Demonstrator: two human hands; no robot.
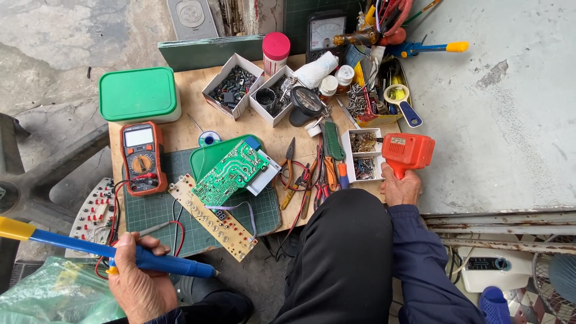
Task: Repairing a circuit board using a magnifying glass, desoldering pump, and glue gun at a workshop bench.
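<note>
Low wooden table [192, 96] spread ahead of both hands, crowded with tools and parts. Green cutting mat [150, 213] just beyond the left grip, carrying a green tray [207, 157] with a green circuit board [230, 173] tilted across it and a long tan strip board [213, 217] lying slantwise nearer the grip. Green-lidded box [139, 93] well beyond the left grip, at the far left corner. Orange multimeter [142, 157] ahead of the left grip, red lead trailing back toward it. Orange soldering gun [408, 153] upright in the right hand [401, 187], fingers wrapped tight round the handle, body of the gun sticking up above the grip at the table's right edge. White compartment box [363, 155] of small parts touching or just left of that grip. Pliers and cutters [309, 177] in a loose heap farther left of the right grip. Two white boxes [249, 89] of dark components well beyond, near a red-capped can [276, 53]. Blue desoldering pump [90, 246] with a yellow end held in the left hand [139, 279], fingers closed fully round the barrel, tip pointing right off the near edge of the mat, short of the strip board.
</note>
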